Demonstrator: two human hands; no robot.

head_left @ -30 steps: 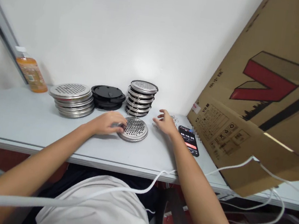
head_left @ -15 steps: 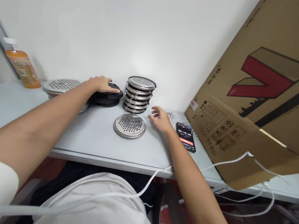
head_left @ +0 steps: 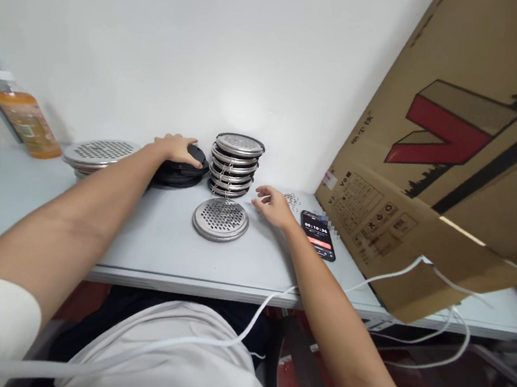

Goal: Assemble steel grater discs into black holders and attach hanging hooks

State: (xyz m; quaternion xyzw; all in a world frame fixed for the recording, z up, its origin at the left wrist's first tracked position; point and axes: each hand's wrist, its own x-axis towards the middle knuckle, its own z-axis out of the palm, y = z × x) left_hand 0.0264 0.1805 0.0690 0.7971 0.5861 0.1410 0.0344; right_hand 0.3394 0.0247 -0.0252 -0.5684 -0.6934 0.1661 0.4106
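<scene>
In the head view, the left hand reaches far over the pale grey table and lies on top of the stack of round black plastic lids. Its fingers are curved over the rim of the top lid, with the palm pressed down on it; whether it really grips the lid, I cannot tell. This black stack stands near the white wall, between the stack of wide perforated steel discs on its left and the taller stack of small steel strainer discs with black rims on its right.

The right hand rests low on the table, fingers loosely spread and a little bent, holding nothing. It is just beside a small heap of silver wire clips and to the right of one single round perforated steel disc, which lies flat on the table in front of the tall stack.

A black smartphone showing a timer lies near the right wrist. A large brown cardboard box with a red mark leans over the right side of the table. An orange drink bottle stands at the far left. A white cable runs across the person's lap.
</scene>
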